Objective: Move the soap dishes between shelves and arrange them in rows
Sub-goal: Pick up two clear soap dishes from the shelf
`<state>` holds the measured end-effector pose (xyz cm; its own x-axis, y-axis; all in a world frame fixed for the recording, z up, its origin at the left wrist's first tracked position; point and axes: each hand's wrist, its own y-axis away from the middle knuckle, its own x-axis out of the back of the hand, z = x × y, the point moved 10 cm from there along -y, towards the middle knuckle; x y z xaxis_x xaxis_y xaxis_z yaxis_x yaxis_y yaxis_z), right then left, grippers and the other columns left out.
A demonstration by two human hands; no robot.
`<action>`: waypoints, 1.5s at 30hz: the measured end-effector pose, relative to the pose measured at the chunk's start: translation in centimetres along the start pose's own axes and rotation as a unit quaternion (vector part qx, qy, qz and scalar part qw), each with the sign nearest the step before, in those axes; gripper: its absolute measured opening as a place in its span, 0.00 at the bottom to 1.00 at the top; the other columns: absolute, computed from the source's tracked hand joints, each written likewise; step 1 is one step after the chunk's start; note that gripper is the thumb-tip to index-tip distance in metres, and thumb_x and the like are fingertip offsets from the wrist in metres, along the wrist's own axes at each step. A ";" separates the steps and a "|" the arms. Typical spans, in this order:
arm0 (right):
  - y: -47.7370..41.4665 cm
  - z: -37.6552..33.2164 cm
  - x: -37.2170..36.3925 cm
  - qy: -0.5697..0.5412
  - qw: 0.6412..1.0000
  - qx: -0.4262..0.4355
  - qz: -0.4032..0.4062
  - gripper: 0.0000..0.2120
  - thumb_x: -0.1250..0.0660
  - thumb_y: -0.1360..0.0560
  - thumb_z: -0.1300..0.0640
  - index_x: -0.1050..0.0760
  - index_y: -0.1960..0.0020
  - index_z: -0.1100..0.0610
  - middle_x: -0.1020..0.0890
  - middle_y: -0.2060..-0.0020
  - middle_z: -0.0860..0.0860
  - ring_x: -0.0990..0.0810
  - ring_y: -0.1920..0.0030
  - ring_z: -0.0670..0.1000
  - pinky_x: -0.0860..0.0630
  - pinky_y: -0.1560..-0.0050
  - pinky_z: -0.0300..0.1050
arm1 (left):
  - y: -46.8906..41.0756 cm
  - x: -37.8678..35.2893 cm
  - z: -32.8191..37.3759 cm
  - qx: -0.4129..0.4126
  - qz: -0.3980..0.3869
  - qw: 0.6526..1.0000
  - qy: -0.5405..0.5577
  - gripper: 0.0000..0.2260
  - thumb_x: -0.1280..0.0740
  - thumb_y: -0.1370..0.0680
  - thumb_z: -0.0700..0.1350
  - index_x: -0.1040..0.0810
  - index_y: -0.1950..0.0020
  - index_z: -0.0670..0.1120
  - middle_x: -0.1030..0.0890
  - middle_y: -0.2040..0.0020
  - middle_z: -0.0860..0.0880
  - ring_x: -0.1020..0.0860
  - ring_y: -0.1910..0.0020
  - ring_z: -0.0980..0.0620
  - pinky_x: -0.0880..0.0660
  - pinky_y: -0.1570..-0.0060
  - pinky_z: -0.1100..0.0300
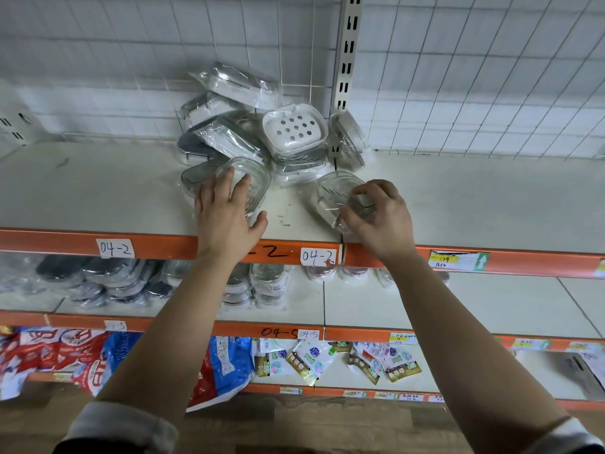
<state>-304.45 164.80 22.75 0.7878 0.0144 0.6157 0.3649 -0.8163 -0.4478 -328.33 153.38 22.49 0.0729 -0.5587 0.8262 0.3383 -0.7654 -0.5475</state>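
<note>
The left forearm [196,306] hid the start of the black handwritten shelf code [266,252]; at its 9 o'clock, plastic-wrapped grey soap dishes [108,280] were blurred.

White wire grid [491,77] w/ slotted upright [348,54] at back, handwritten "04-2" labels [115,248] on orange strip [49,240] w/ yellow price tag [458,260] at rt, "04-5" label [307,334] lower, red & blue bags [65,355] btm left, gold-green sachets [311,358] beside them, wood floor [327,427] below.

white tags [114,248] on top orange edge [49,240]: "04-2", twice
marker scrawl [268,252] on that edge: "-2", start hidden
yellow tag [458,261]: "139", "1650"
lower orange edge [229,329]: "04-5", marker and tag
</note>
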 end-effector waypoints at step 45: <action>20.8 -9.2 -23.4 0.044 0.989 -0.137 0.021 0.22 0.32 0.31 0.40 0.20 0.46 0.55 0.22 0.46 0.50 0.21 0.50 0.59 0.22 0.53 0.51 | 21.7 0.7 -21.1 -0.006 0.060 0.983 0.174 0.23 0.32 0.24 0.57 0.19 0.40 0.40 0.21 0.39 0.41 0.25 0.41 0.37 0.34 0.36 0.51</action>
<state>-319.90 142.18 5.03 0.7489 -0.0629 0.6597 0.1752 -0.9413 -0.2885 -340.78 129.65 8.36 -0.2147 -0.7185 0.6616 0.3362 -0.6904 -0.6406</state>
